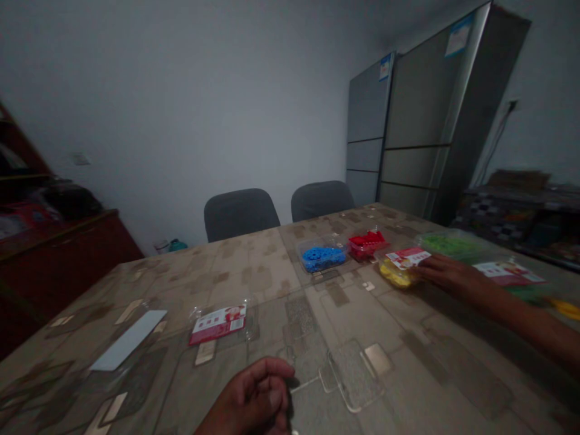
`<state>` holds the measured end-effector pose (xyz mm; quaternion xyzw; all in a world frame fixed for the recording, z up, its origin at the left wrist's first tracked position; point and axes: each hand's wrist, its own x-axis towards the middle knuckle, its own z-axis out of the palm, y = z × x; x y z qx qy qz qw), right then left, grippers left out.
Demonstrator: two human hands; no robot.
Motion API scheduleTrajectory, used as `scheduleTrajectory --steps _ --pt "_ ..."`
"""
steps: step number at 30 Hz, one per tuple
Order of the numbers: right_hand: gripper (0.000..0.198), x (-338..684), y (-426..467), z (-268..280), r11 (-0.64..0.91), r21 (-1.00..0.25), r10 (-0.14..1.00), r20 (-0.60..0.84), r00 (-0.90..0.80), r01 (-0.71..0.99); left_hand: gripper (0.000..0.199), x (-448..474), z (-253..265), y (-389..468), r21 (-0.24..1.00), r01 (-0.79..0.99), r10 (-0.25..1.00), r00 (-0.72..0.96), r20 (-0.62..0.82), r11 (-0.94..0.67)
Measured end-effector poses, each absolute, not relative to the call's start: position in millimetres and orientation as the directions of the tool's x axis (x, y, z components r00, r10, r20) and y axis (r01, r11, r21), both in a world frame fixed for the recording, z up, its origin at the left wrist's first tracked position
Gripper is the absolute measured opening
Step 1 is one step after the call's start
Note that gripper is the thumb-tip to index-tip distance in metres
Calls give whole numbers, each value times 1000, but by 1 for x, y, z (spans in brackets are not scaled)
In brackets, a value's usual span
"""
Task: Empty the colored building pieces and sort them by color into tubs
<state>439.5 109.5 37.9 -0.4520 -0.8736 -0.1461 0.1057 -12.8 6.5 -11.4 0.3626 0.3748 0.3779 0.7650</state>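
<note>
My right hand (441,270) reaches in from the right, its fingers at the edge of a clear plastic box (396,275) holding yellow pieces. A red-and-white label (408,258) covers part of that box's top, and the fingertips grip its right side. My left hand (256,396) rests near the front of the table, fingers loosely curled and a little apart, with nothing in them. Beyond it lies a clear plastic box (218,322) with a red-and-white label; no coloured contents show inside.
Boxes with blue pieces (322,258), red pieces (367,243) and green pieces (451,243) stand farther back on the patterned table (267,272). Another labelled box (510,272) is by my right forearm. A white strip (129,340) lies left. Two grey chairs (242,212) stand behind.
</note>
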Motion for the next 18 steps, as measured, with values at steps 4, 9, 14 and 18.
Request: scheduleTrajectory --steps 4,9,14,18 --pt "40 440 112 38 564 151 756 302 -581 812 36 -14 -11 6 834 -316 854 423 -303 452" --pt "42 440 109 39 546 139 763 325 -559 826 35 -17 -11 5 843 -301 858 412 -308 447" --pt "42 440 109 42 548 140 761 325 -561 825 30 -21 -12 4 840 -327 863 420 -280 432" --pt "39 439 111 41 544 152 760 329 -561 825 31 -25 -12 2 844 -333 870 412 -270 420"
